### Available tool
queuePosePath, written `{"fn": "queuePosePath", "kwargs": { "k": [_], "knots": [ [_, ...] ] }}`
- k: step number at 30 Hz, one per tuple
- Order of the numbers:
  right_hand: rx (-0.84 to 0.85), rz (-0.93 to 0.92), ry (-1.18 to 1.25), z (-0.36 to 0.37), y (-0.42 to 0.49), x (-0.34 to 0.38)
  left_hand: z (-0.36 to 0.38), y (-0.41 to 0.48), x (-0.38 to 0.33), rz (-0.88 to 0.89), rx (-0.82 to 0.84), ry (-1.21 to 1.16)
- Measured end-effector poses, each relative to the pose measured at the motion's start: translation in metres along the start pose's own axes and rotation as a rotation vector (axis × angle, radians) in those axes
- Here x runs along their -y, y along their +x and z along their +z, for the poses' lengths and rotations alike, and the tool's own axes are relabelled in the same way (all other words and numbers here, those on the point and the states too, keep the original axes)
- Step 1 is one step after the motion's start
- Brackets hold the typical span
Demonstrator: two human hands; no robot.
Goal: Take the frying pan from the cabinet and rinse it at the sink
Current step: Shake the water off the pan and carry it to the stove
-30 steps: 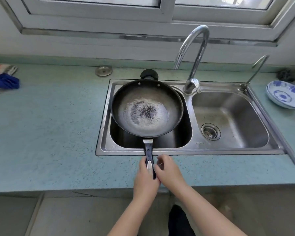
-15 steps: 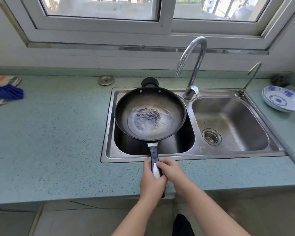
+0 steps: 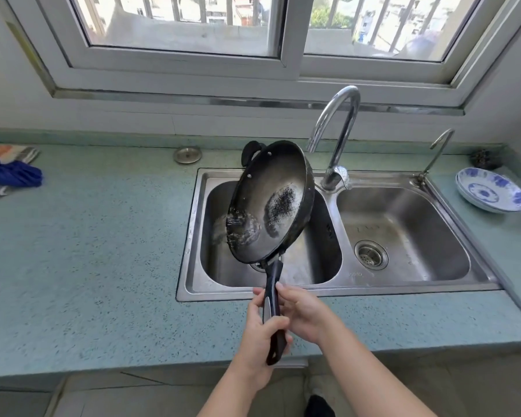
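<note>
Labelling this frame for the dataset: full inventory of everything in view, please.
frying pan: 1, black, tilted over left sink basin
sink: 1, steel, two basins, set in counter
tap: 1, chrome, behind the basin divider
small tap: 1, chrome, back right of sink
plates: stack, blue and white, counter right
round lid: 1, steel, counter behind sink
cloth: 1, blue, counter far left
counter: 1, pale green
window: 1, white frame
left hand: on pan handle
right hand: on pan handle
</note>
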State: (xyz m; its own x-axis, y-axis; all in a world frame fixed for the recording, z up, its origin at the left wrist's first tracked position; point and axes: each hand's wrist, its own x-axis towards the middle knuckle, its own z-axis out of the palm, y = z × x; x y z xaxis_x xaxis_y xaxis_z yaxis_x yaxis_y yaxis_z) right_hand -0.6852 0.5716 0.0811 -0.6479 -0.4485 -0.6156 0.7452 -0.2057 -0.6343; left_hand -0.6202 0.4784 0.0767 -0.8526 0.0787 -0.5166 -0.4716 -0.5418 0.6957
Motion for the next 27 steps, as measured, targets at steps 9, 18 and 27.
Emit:
{"fn": "queuePosePath", "kwargs": {
  "k": [9,18,27],
  "knots": [
    [0.015,0.014,0.218,0.009,0.014,0.003,-0.013,-0.005,-0.002,-0.043,0.118,-0.165],
    [-0.03,-0.043,0.085,0.021,0.019,0.009,-0.017,-0.009,-0.007,-0.033,0.305,-0.493],
    [-0.089,-0.06,-0.015,0.025,0.023,0.008,-0.037,-0.01,-0.011,-0.133,0.31,-0.318]
  ]
}}
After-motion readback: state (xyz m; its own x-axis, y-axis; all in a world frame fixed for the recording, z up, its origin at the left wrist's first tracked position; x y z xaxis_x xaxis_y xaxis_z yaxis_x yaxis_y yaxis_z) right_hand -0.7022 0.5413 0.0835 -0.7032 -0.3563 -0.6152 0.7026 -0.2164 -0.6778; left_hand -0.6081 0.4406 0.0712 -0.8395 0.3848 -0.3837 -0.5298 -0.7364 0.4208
